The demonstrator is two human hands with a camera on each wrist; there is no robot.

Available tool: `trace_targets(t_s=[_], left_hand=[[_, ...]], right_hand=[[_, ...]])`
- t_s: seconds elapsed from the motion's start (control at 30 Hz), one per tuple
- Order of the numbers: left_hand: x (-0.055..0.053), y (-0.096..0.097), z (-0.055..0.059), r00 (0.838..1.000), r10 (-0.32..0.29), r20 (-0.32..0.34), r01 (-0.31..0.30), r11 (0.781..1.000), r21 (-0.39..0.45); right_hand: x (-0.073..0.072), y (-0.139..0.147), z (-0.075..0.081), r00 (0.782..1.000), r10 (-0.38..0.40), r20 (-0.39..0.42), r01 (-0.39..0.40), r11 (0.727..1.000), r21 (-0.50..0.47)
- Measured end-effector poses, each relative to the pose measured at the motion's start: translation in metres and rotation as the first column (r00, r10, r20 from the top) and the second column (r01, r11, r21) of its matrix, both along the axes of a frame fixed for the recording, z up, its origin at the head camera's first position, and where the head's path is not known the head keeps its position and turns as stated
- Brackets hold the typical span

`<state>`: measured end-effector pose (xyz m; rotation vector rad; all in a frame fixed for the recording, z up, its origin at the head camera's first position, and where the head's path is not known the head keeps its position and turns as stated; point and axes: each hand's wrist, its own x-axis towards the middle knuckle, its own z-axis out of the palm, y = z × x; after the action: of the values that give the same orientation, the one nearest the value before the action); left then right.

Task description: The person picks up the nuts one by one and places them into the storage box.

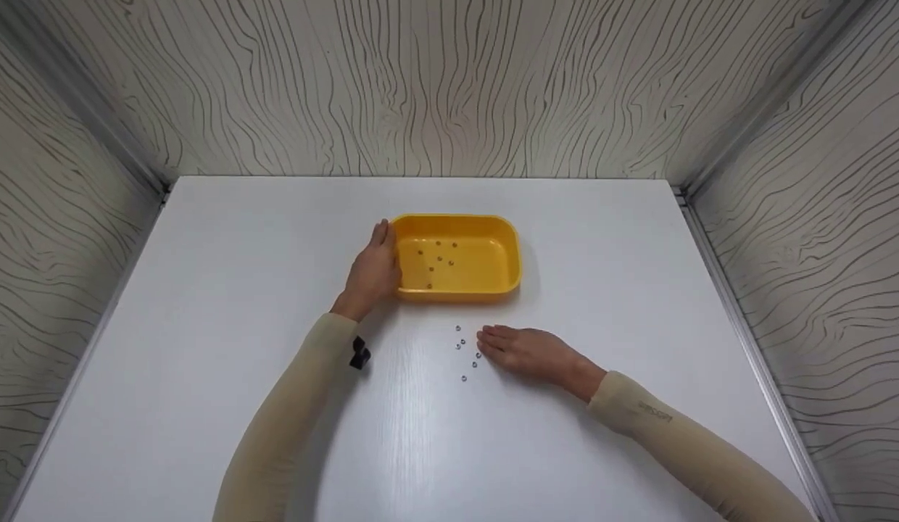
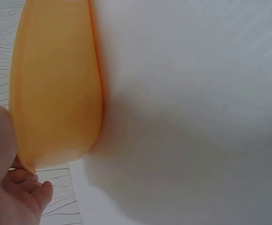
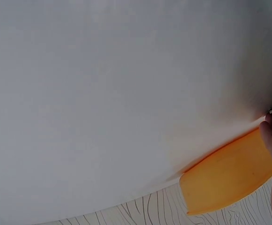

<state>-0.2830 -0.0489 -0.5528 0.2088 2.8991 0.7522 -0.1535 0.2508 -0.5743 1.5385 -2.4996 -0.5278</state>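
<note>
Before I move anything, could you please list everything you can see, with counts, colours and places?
Tray: one, yellow, on the table
Beads in the tray: seven visible, darkish, scattered mostly left of centre
Beads on the table: at least six, clear or silvery, left of the right grip
Table: one, white, beneath everything
Panels: three, pale with dark wavy lines, behind and at both sides
Metal strips: at least four, grey, along table sides and panel corners
Black piece: one, black, beside the left cuff
Sleeves: two, beige, on both forearms
Left grip: one, bare, at the tray's left rim
Right grip: one, bare, beside the loose beads
</note>
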Motion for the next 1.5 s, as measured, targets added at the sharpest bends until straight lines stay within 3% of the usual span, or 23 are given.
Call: trace_targets(t_s=[0.13, 0.33, 0.7, 1.07, 1.2, 1.33, 1.5], left_hand=[[0.000, 0.001, 0.000, 1.000, 0.003, 0.011, -0.003, 1.000, 0.002], [0.001, 0.000, 0.001, 1.000, -0.023, -0.020, 0.022, 1.000, -0.005], [0.001, 0.000, 0.001, 1.000, -0.015, -0.017, 0.015, 1.000, 0.006], [0.002, -0.002, 0.001, 0.998, -0.042, -0.043, 0.044, 0.998, 0.034], [0.001, -0.003, 0.000, 0.997, -0.050, -0.052, 0.052, 0.998, 0.026], [0.001, -0.005, 0.000, 0.995, -0.072, -0.069, 0.072, 0.997, 0.008], [0.002, -0.004, -0.001, 0.993, -0.081, -0.083, 0.074, 0.994, -0.078]], right_hand=[[-0.004, 0.001, -0.001, 1.000, 0.005, 0.018, -0.005, 0.999, -0.048], [-0.009, 0.001, -0.004, 0.998, 0.059, -0.025, -0.062, 0.989, -0.134], [-0.013, 0.000, -0.009, 0.988, 0.128, -0.087, -0.143, 0.972, -0.186], [-0.016, -0.006, -0.003, 0.996, 0.083, -0.022, -0.085, 0.980, -0.180], [-0.016, -0.007, -0.003, 0.997, 0.073, -0.023, -0.075, 0.983, -0.165], [-0.013, -0.005, -0.006, 0.991, 0.099, -0.085, -0.113, 0.978, -0.178], [-0.012, -0.005, -0.008, 0.987, 0.115, -0.114, -0.136, 0.972, -0.194]])
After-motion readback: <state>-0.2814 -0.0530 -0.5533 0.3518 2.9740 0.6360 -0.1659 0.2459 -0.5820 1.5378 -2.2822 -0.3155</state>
